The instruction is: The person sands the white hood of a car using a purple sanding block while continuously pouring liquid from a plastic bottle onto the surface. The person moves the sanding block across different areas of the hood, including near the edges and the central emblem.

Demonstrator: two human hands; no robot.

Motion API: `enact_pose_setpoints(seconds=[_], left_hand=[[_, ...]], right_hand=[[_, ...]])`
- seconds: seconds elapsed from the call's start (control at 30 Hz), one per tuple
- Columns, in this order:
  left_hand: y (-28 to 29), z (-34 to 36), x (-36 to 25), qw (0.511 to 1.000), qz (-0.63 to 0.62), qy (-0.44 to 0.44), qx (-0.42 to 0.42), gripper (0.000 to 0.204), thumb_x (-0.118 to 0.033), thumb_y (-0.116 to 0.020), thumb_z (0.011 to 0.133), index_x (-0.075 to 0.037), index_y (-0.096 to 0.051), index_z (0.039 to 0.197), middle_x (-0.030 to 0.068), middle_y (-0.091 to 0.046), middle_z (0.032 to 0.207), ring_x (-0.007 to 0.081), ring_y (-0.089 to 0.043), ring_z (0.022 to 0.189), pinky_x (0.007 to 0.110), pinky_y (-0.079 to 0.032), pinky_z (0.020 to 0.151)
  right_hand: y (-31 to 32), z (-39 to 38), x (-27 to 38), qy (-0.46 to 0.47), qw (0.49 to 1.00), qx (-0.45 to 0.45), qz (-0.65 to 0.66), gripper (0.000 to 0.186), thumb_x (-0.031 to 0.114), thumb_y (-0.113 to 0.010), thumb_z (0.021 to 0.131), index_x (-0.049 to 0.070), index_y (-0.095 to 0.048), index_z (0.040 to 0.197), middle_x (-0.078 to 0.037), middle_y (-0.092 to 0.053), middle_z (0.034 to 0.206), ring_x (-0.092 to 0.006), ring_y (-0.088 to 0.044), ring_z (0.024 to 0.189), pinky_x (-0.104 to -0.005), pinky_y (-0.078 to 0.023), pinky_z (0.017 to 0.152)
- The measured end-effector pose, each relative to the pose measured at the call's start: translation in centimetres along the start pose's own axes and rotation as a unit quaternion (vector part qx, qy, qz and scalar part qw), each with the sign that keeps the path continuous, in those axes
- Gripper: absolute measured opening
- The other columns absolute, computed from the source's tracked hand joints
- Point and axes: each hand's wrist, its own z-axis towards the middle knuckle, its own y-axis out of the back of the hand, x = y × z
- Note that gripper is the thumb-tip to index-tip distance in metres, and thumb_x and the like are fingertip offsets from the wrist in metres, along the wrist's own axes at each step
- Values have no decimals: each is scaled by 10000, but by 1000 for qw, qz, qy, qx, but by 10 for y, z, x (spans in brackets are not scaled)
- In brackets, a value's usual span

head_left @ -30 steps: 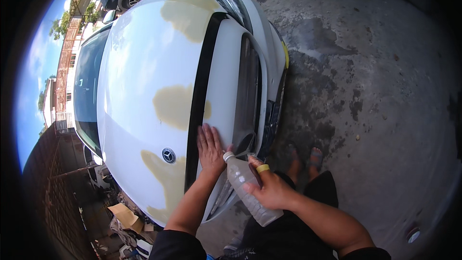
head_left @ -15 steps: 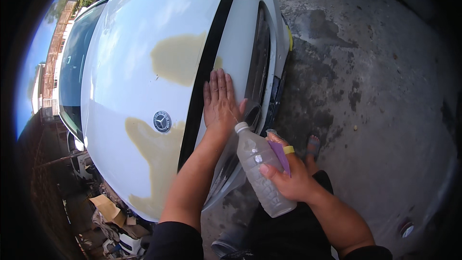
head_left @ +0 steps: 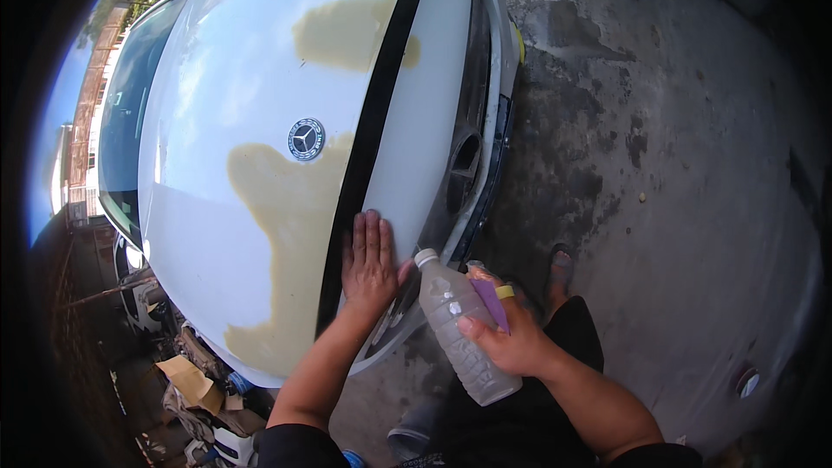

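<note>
The left hand lies flat, fingers together and holding nothing, on the white front panel beside the black hood gap. Feeling the surface well likely calls for light, even palm pressure. The right hand has its grip closed around a cloudy plastic bottle, tilted, with a purple pad.

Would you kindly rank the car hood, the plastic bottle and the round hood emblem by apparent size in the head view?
1. Car hood, by far.
2. Plastic bottle, though it is nearer the camera.
3. Round hood emblem.
</note>
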Motion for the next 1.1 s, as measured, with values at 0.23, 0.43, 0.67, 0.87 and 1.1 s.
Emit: enact_pose_setpoints(seconds=[0.23, 0.43, 0.67, 0.87, 1.1], left_hand=[[23, 150, -36, 998, 64, 1, -17, 782, -469, -471, 957, 15, -240, 1527, 195, -163, 1618, 331, -87, 1517, 459, -57, 1224], [-11, 22, -25, 979, 143, -147, 16, 654, -359, -507, 944, -38, -367, 1497, 108, -276, 1602, 245, -187, 1507, 420, -134, 1219], [11, -146, -11, 973, -22, -120, 197, 610, -273, -555, 902, 33, -437, 1416, 167, -382, 1528, 303, -324, 1445, 433, -239, 1186], [63, -151, -35, 978, -191, -41, 75, 634, -188, -713, 796, 23, -478, 1346, 247, -434, 1453, 411, -422, 1358, 527, -363, 1102], [81, -94, -32, 949, -240, -190, -72, 728, -97, -796, 670, -92, -504, 1336, 260, -512, 1346, 429, -502, 1266, 531, -436, 1033]], right_hand=[[22, -13, 5, 8, 997, 1, -73, 761, 370, -650, 921, 39, -293, 1506, -203, -510, 1398, -308, -535, 1271, -401, -368, 1091], [27, -16, -32, 13, 999, 44, -25, 808, 437, -612, 931, 32, -240, 1523, -220, -472, 1438, -355, -482, 1327, -406, -324, 1125], [24, -18, -26, -45, 994, 101, -24, 867, 434, -604, 934, 17, -154, 1546, -247, -386, 1504, -374, -413, 1385, -402, -320, 1136], [0, -19, -23, -43, 990, 134, -21, 850, 415, -616, 931, 5, -186, 1537, -247, -386, 1503, -361, -425, 1379, -394, -355, 1115], [-40, -18, -22, -8, 989, 141, -47, 774, 457, -513, 987, 7, -204, 1536, -251, -354, 1522, -367, -378, 1407, -399, -358, 1113]])
